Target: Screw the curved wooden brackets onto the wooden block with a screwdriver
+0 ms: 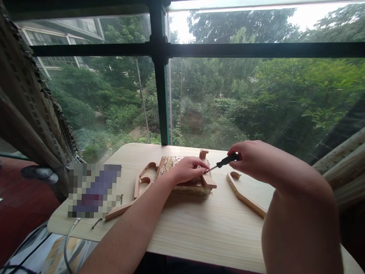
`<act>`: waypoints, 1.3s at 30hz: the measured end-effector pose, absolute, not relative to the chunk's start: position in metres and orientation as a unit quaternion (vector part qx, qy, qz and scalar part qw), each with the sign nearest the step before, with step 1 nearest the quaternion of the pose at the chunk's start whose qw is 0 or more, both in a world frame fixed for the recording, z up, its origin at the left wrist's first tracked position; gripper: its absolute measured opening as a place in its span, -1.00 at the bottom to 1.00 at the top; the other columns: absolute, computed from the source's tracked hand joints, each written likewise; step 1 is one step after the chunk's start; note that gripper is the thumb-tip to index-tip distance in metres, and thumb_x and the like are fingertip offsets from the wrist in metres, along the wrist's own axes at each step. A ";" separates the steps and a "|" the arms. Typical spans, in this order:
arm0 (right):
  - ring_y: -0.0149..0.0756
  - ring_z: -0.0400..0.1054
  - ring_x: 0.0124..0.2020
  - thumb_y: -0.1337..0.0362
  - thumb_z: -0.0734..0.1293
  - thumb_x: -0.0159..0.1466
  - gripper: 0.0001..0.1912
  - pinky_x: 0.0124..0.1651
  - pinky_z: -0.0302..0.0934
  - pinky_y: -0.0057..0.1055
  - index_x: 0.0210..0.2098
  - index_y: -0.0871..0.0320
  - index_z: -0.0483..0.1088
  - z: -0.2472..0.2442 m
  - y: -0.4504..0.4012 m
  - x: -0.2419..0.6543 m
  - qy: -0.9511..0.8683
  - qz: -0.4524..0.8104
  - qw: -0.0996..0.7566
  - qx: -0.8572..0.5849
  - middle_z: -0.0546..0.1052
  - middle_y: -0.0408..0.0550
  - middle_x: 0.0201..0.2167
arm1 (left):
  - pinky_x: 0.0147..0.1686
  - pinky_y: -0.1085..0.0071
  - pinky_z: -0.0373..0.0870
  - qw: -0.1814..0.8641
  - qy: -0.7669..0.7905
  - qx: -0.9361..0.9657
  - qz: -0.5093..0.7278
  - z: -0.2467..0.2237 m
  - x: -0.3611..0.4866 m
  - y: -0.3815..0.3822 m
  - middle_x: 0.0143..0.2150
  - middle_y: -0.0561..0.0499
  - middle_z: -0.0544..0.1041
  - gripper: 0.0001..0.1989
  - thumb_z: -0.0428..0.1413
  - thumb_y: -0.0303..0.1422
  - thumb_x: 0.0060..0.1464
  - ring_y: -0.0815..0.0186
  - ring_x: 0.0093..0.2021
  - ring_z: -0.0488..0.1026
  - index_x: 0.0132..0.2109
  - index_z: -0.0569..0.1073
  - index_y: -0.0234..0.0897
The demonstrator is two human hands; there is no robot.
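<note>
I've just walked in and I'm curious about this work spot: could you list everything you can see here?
table: one, pale wood, by the window
wooden block: one, brown with a patterned top, table centre, under the left hand
flat wooden pieces: two, light tan, one left of the block, one right of it
screwdriver: one, black handle, tip pointing at the block
loose screws: at least two, dark, near the table's left edge
blurred patch: one, purplish, on the table's left; contents cannot be told
curtain: one, brown, left
window: large, dark frame, green trees outside
left hand: on the block
right hand: fingers around the screwdriver
</note>
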State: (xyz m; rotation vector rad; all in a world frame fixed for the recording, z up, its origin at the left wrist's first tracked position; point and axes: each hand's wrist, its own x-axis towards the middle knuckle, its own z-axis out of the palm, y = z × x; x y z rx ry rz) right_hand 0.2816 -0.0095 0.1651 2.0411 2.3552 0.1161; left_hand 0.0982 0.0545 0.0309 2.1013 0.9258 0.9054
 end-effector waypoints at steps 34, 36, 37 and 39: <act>-0.31 0.33 -0.48 0.22 0.23 0.22 -0.76 -0.45 0.00 -0.40 -0.42 0.15 0.52 0.172 -0.036 0.261 0.780 0.057 0.045 0.622 0.55 0.02 -0.45 | -0.26 0.40 0.38 0.343 0.233 0.804 0.427 0.025 0.105 0.056 -0.25 -0.13 0.58 -0.71 0.18 -0.16 0.08 0.29 -0.26 0.46 -0.30 0.61 -0.32; -0.30 0.32 -0.52 0.08 0.22 0.24 -0.65 -0.48 -0.01 -0.39 -0.43 0.15 0.52 0.173 -0.033 0.258 0.765 0.062 0.052 0.639 0.53 0.05 -0.49 | -0.37 0.44 0.33 0.343 0.256 0.798 0.425 0.023 0.105 0.055 -0.26 -0.11 0.57 -0.72 0.20 -0.18 0.05 0.36 -0.35 0.42 -0.25 0.61 -0.33; -0.28 0.33 -0.53 0.00 0.20 0.24 -0.58 -0.50 -0.02 -0.38 -0.42 0.16 0.53 0.174 -0.032 0.255 0.757 0.062 0.052 0.648 0.52 0.07 -0.50 | -0.43 0.47 0.29 0.344 0.268 0.796 0.420 0.023 0.105 0.055 -0.28 -0.09 0.56 -0.72 0.21 -0.19 0.03 0.40 -0.42 0.37 -0.24 0.60 -0.33; -0.24 0.34 -0.53 -0.08 0.13 0.25 -0.47 -0.51 -0.01 -0.37 -0.39 0.17 0.54 0.176 -0.030 0.251 0.743 0.056 0.047 0.666 0.50 0.09 -0.52 | -0.50 0.49 0.22 0.343 0.278 0.795 0.416 0.022 0.105 0.055 -0.30 -0.06 0.55 -0.74 0.25 -0.21 -0.02 0.46 -0.49 0.28 -0.26 0.60 -0.34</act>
